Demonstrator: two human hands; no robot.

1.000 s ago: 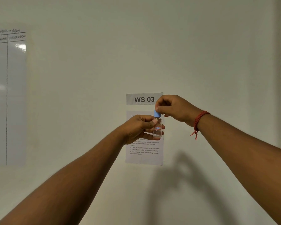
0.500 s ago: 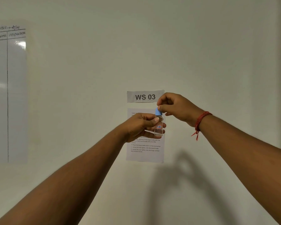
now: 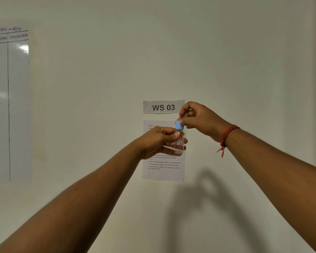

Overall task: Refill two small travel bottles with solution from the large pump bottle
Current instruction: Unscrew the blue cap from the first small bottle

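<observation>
**Travel bottle held up in both hands before the wall**

The travel bottle (image 3: 179, 141) stands upright in mid-air, raised at arm's length in front of a pale wall (image 3: 171, 42). It is clear, with a small label marked in red and blue on its side and a blue cap (image 3: 179, 124) on its neck.

The left hand (image 3: 160, 141) wraps the bottle's body, thumb across the near side and fingertips showing past the glass at 3 o'clock. The right hand (image 3: 201, 118) sits above it, at 1 o'clock from the left one, its thumb and curled fingers pinching the blue cap from the top and right. A red thread bracelet (image 3: 226, 136) circles the right wrist, its loose ends hanging down.

Behind the hands, a paper sign (image 3: 163, 107) reading "WS 03" is stuck to the wall at 11 o'clock from the bottle. Directly below the sign, a printed instruction sheet (image 3: 163, 172) is taped up; the hands cover its middle, and numbered lines show at 6 o'clock from the bottle. A shadow (image 3: 204, 198) of the raised arms falls on the wall at 5 o'clock. Far off at 9 o'clock, a glossy whiteboard sheet (image 3: 9, 106) with hand-drawn columns and headings hangs at the frame's left edge.
</observation>
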